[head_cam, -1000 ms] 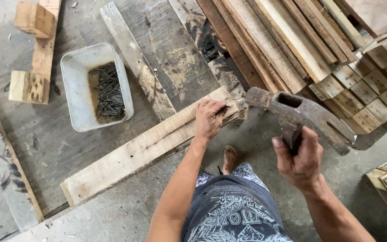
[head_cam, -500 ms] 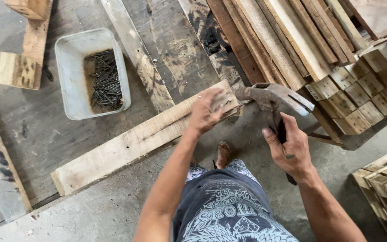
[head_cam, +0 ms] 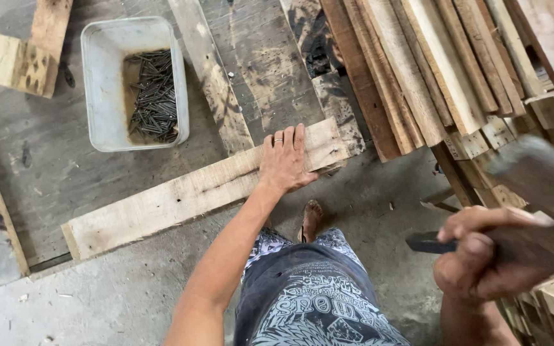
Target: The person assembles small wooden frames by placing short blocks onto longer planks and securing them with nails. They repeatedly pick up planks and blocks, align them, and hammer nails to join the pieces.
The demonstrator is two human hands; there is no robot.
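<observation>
The pale wooden plank (head_cam: pixel 206 189) lies slanted across the middle of the frame on the floor. The left hand (head_cam: pixel 285 160) presses flat on its right end, fingers together and spread along the wood. A moment ago the hammer head rested at this end; now the right hand (head_cam: pixel 482 256), at lower right, has its fingers clamped on the hammer (head_cam: pixel 533 198), lifted and blurred. The plastic tub (head_cam: pixel 100 96) of nails (head_cam: pixel 154 96) stands at upper left, stacked boards (head_cam: pixel 418 70) at upper right.
</observation>
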